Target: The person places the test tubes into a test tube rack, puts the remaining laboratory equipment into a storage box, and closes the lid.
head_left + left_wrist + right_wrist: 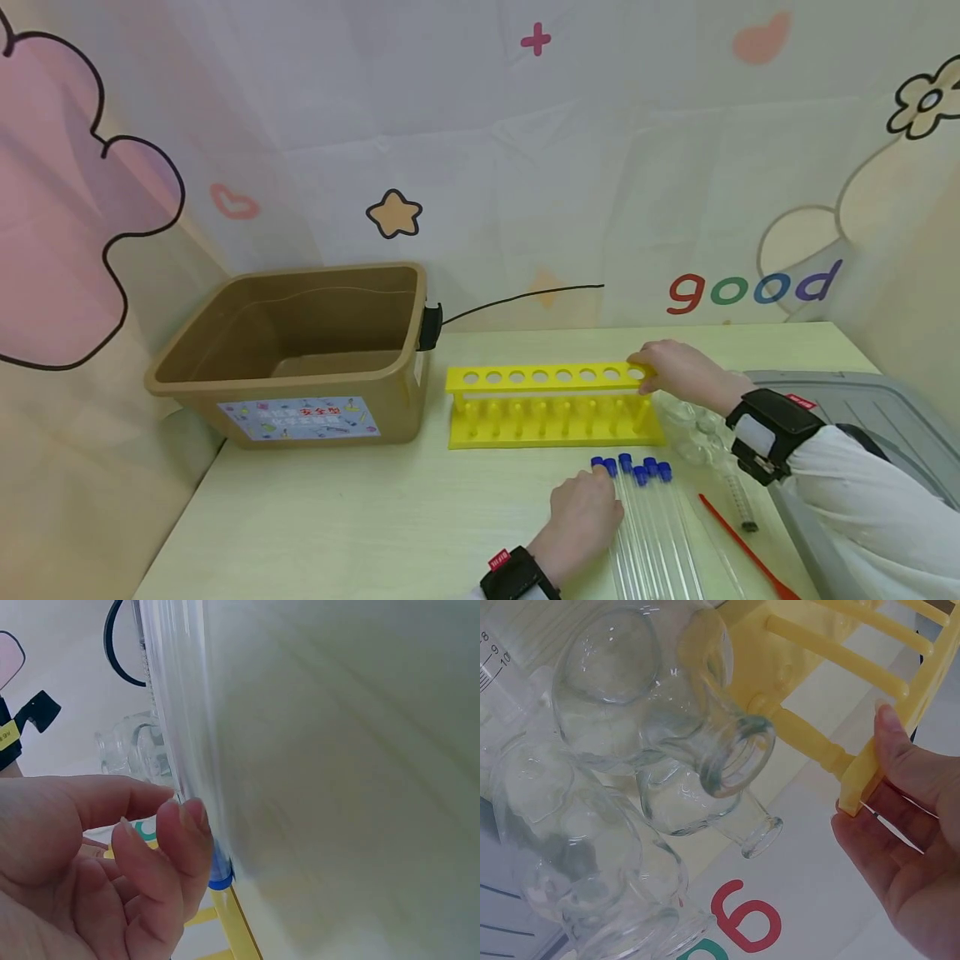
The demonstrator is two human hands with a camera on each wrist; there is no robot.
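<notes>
My right hand [682, 373] grips the right end of a yellow test tube rack [555, 442], which stands on the table. In the right wrist view, the thumb and fingers [892, 735] pinch the end of its top bar. Several clear test tubes [660, 542] with blue caps lie side by side in front of the rack. My left hand [583, 517] is at the cap end of the leftmost tube, fingers bent. The left wrist view has its thumb and fingertips [196, 814] together against a test tube [191, 690], with a blue cap [220, 876] below; their exact contact is partly hidden.
A brown bin [405, 417] stands at the left. Right of the rack are clear glass flasks [600, 690], a graduated tube [741, 500] and a red stick-like tool [738, 537]. A grey lid [847, 392] lies at the right edge, under the right arm.
</notes>
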